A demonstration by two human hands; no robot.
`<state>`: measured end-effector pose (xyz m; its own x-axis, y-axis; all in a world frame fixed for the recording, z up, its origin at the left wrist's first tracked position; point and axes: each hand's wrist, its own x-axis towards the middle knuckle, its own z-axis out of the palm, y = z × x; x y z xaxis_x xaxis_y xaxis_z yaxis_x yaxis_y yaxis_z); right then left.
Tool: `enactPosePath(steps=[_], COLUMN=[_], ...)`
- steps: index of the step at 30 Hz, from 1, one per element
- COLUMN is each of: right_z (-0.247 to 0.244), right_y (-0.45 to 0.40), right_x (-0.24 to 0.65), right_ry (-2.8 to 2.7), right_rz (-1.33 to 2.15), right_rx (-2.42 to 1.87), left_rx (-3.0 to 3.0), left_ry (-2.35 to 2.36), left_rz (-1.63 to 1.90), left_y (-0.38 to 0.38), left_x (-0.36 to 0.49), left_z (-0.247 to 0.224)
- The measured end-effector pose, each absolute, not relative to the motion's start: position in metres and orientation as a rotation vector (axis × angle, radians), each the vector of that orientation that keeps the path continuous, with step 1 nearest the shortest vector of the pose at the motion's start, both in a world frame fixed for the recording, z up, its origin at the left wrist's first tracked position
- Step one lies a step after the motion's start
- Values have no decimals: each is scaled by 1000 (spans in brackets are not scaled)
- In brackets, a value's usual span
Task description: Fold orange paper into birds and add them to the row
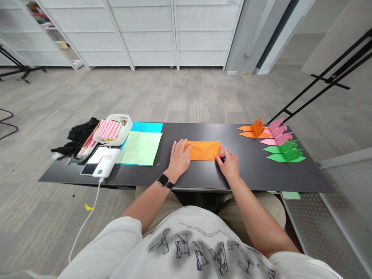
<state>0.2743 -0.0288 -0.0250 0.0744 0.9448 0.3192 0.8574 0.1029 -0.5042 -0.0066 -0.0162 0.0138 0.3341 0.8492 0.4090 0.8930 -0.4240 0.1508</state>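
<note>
An orange paper [205, 150], folded into a wide rectangle, lies on the dark table [203, 174] in front of me. My left hand [179, 157] rests at its left end, fingers spread and lying flat, partly over the paper's edge. At the right end, my right hand [228, 162] has its thumb and index finger closed on the paper's edge near the lower right corner. Light green sheets [141, 148] lie over blue sheets [147, 127] to the left of my left hand.
Folded orange [255, 129], pink [279, 133] and green [286, 152] paper shapes stand at the table's right. At the left are a white basket [127, 131], a white power bank [107, 163] with a cable, a phone [90, 167] and black cloth [83, 131].
</note>
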Motion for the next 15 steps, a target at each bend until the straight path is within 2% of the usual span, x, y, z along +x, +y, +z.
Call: enactPosePath(steps=[5,15], right_z=[-25,-21], right_y=[-29,-30], right_x=[274,274], right_ry=[-1804,-1822], right_rz=[179,168], right_rx=[-1746,-1746], left_rx=[-2674,-2718], left_ry=[-1466,-1599], left_rz=[-661,-535], left_y=[-7,-12], left_x=[24,35], left_z=[5,-6])
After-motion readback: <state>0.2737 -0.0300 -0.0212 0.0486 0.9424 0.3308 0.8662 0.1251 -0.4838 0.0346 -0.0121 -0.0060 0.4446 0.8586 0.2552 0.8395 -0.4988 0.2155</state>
